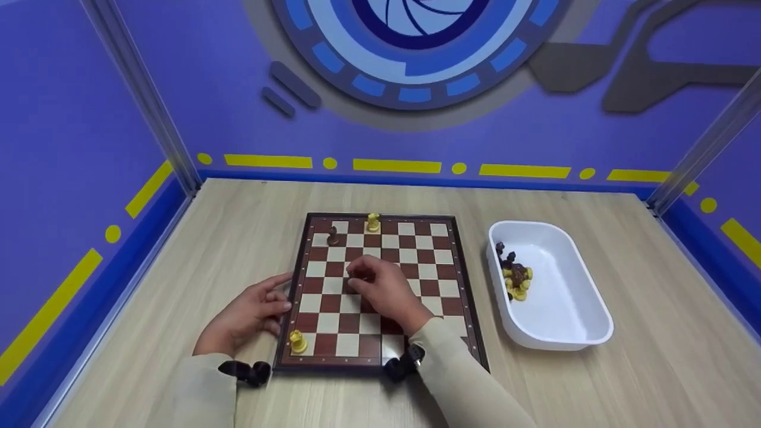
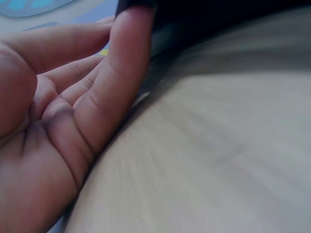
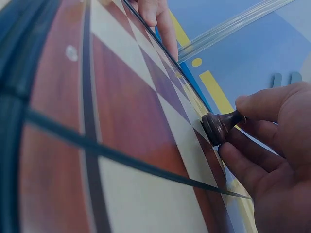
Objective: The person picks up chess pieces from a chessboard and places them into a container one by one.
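Observation:
A brown-and-cream chessboard (image 1: 349,345) lies on the table. My right hand (image 1: 386,292) is over its middle, pinching a dark brown chess piece (image 3: 219,127) by its upper part between thumb and fingers. The piece's round base points toward the squares; its top is hidden by the fingers. At the board's left edge, my left hand (image 1: 252,312) rests with loosely bent fingers, fingertips against the rim. A yellow rook (image 1: 298,342) stands in the near left corner. Toward the far edge are a yellow chess piece (image 1: 373,222) and a dark chess piece (image 1: 332,236).
To the right of the board stands a white plastic tub (image 1: 571,342). Several yellow and dark chess pieces (image 1: 517,276) lie heaped along its left side. Purple-blue panels (image 1: 416,142) enclose the wooden table (image 1: 238,205) at the back and both sides.

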{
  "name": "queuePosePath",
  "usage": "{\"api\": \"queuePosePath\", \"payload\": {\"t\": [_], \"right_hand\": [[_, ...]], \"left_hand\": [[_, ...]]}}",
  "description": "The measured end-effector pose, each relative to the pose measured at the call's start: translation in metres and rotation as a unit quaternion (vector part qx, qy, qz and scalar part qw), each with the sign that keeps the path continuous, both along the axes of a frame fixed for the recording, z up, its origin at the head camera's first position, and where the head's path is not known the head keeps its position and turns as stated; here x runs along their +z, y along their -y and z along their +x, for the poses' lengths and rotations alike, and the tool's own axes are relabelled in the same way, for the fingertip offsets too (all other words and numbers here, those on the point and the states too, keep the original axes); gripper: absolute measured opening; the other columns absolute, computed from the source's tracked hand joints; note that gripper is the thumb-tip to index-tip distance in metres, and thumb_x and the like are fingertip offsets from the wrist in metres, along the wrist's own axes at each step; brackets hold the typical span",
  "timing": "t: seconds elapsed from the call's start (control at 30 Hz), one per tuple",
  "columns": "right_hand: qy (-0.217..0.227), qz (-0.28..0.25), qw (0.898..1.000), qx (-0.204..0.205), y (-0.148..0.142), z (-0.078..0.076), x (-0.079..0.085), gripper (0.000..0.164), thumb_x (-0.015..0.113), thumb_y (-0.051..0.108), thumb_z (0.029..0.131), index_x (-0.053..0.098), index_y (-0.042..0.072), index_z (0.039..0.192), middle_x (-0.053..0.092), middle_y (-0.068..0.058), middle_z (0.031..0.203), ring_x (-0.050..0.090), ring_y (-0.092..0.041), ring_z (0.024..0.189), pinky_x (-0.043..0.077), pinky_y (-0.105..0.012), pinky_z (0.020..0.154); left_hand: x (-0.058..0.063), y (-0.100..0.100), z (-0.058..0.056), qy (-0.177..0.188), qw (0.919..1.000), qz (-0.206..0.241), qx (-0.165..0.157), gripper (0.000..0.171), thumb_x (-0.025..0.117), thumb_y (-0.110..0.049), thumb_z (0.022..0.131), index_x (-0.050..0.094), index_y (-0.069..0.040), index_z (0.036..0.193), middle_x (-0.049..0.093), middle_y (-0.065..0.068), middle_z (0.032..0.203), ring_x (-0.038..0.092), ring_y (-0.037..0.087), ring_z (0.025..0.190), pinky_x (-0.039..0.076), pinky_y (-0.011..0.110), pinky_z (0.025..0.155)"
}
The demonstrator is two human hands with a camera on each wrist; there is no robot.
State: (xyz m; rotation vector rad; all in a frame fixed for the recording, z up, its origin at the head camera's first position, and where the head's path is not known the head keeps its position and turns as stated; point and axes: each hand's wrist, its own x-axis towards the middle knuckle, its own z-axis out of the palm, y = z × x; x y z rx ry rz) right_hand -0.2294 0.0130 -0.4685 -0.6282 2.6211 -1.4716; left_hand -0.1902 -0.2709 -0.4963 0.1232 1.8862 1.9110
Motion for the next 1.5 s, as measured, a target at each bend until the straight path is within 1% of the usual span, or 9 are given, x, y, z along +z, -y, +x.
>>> {"api": "queuePosePath", "payload": {"t": [0.13,0.3,0.5,0.67,0.8,0.97,1.23,1.37,1.5], "right_hand": [[0.005,-0.013,1.000,-0.001,-0.001,0.000,0.000,0.018,0.067,0.014,0.090,0.067,0.011,0.109,0.070,0.002,0.101,0.066,-0.012,0.094,0.053,-0.031,0.085],[0.026,-0.045,0.999,-0.005,-0.003,0.001,-0.003,0.016,0.066,0.012,0.091,0.067,0.011,0.106,0.070,0.002,0.096,0.066,-0.011,0.089,0.054,-0.030,0.080],[0.028,-0.056,0.998,-0.011,-0.010,0.000,-0.004,0.016,0.067,0.014,0.090,0.066,0.013,0.107,0.070,0.003,0.095,0.067,-0.011,0.088,0.054,-0.032,0.084],[0.042,-0.075,0.996,-0.011,-0.017,-0.001,0.003,0.018,0.067,0.013,0.090,0.066,0.013,0.109,0.070,0.000,0.096,0.067,-0.012,0.087,0.054,-0.033,0.086],[0.050,-0.088,0.995,-0.008,-0.023,-0.001,0.009,0.020,0.065,0.014,0.092,0.065,0.010,0.112,0.071,-0.001,0.095,0.068,-0.014,0.087,0.056,-0.033,0.079],[0.042,-0.070,0.996,-0.019,-0.031,-0.003,0.012,0.022,0.064,0.015,0.093,0.064,0.010,0.114,0.071,0.002,0.095,0.067,-0.012,0.087,0.055,-0.031,0.073],[0.029,-0.052,0.998,-0.037,-0.048,-0.007,0.019,0.020,0.065,0.012,0.092,0.064,0.009,0.112,0.070,0.001,0.093,0.068,-0.011,0.085,0.056,-0.032,0.080],[0.019,-0.040,0.998,-0.043,-0.058,-0.009,0.024,0.018,0.065,0.011,0.091,0.066,0.010,0.110,0.070,0.001,0.094,0.068,-0.012,0.085,0.056,-0.032,0.079],[0.021,-0.040,0.998,-0.045,-0.067,-0.011,0.029,0.017,0.065,0.010,0.092,0.066,0.011,0.108,0.070,0.000,0.095,0.068,-0.013,0.086,0.058,-0.030,0.076]], "left_hand": [[0.001,0.000,0.000,-0.001,1.0000,-0.002,0.001,0.075,0.062,-0.006,0.093,0.021,-0.008,0.155,0.060,0.000,0.090,0.062,0.010,0.063,0.059,0.030,0.056],[0.001,0.000,0.001,-0.001,1.0000,-0.008,-0.002,0.073,0.061,-0.004,0.093,0.021,-0.008,0.155,0.061,0.001,0.091,0.063,0.011,0.067,0.059,0.030,0.056],[0.001,0.000,0.000,-0.003,1.0000,-0.005,-0.003,0.073,0.061,-0.005,0.093,0.022,-0.010,0.155,0.062,0.002,0.092,0.065,0.012,0.067,0.059,0.031,0.057],[0.000,0.000,-0.001,-0.005,1.0000,-0.005,-0.005,0.074,0.061,-0.006,0.094,0.020,-0.009,0.155,0.063,0.003,0.094,0.066,0.013,0.068,0.060,0.032,0.057],[0.001,0.000,-0.001,-0.003,1.0000,-0.008,0.001,0.074,0.062,-0.006,0.093,0.022,-0.011,0.155,0.065,0.004,0.094,0.067,0.015,0.070,0.060,0.034,0.058],[0.001,0.000,0.000,-0.008,0.9999,-0.011,-0.001,0.074,0.062,-0.007,0.093,0.021,-0.009,0.155,0.064,0.003,0.092,0.066,0.014,0.070,0.060,0.033,0.058],[0.001,0.000,0.000,-0.003,0.9999,-0.011,-0.011,0.075,0.062,-0.008,0.094,0.019,-0.008,0.155,0.063,0.001,0.093,0.065,0.011,0.064,0.059,0.031,0.057],[0.001,0.000,0.000,-0.002,0.9999,-0.009,-0.013,0.075,0.062,-0.008,0.094,0.019,-0.008,0.155,0.063,0.001,0.092,0.065,0.012,0.065,0.060,0.032,0.057],[0.001,-0.001,0.000,-0.004,0.9999,-0.013,-0.009,0.076,0.062,-0.007,0.093,0.018,-0.008,0.155,0.062,0.001,0.091,0.065,0.012,0.066,0.060,0.032,0.058]]}}
